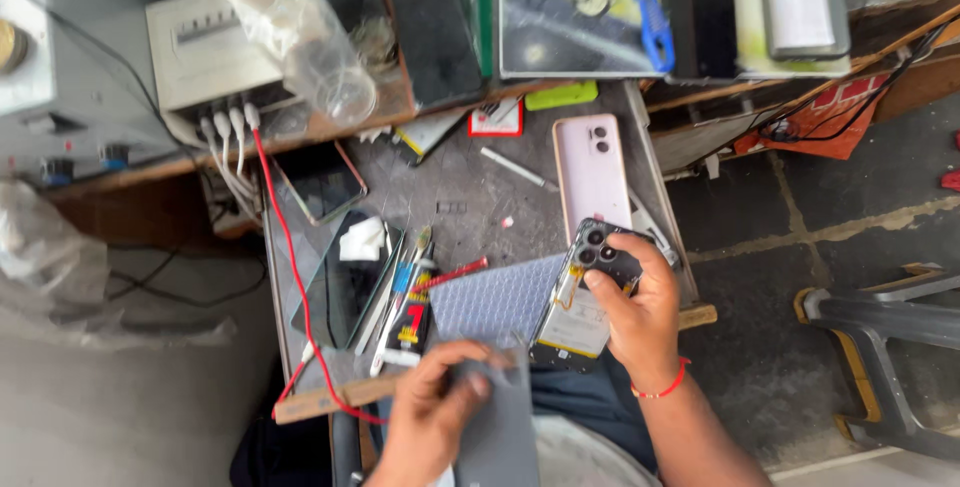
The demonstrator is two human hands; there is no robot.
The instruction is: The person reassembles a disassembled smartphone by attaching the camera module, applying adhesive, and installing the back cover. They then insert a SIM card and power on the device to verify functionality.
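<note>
The bare dark patch of the work table [470,197] between the pink phone back [592,172] and the dark phone [322,182] is the widest open spot. Tweezers and a glue tube [410,322] crowd the left front, a red wire [290,257] runs along the left edge, and the textured mat [495,297] lies bare in the middle.

Pink phone back [592,169], red wire [290,267] — tweezers [385,292], glue tube [410,322].

On the bench [470,217], the back cover [592,172] lies behind the opened phone [585,292]; the tools [400,297] lie left of the mat [490,302].
</note>
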